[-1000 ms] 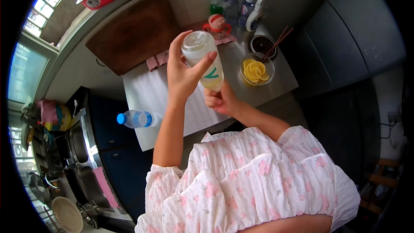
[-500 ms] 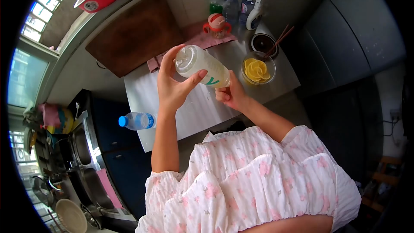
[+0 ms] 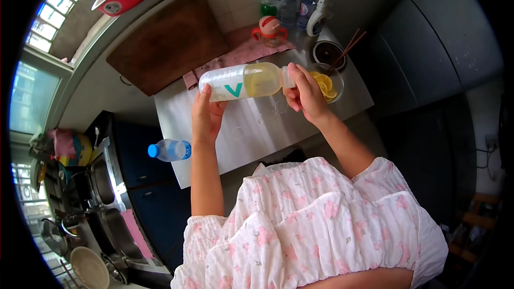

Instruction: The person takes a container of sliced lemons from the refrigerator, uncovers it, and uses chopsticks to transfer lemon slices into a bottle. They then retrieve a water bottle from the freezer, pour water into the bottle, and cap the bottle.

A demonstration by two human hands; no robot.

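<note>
Between my two hands a clear bottle (image 3: pixel 262 79) with a green check-like mark lies almost level above the metal table (image 3: pixel 241 142). Pale yellow liquid shows in its neck half. My left hand (image 3: pixel 208 115) grips the base end, thumb on the near side. At the other end my right hand (image 3: pixel 306 92) is closed around the capped neck. Just behind the right hand stands a glass bowl (image 3: pixel 342 86) holding yellow lemon slices (image 3: pixel 325 85), partly covered by that hand. A small water bottle (image 3: pixel 170 150) with a blue cap lies on its side near the table's left edge.
A wooden board (image 3: pixel 168 43) leans on the wall behind a pink cloth (image 3: pixel 235 56). A sippy cup (image 3: pixel 270 31), a spray bottle (image 3: pixel 318 16) and other bottles stand at the back. Chopsticks (image 3: pixel 349 48) rest by a dark round container (image 3: pixel 327 54). A sink (image 3: pixel 119 233) is at left.
The bottle has turned from base-up and tilted to nearly level. My right hand has moved up and right with the neck; my left hand has lowered with the base.
</note>
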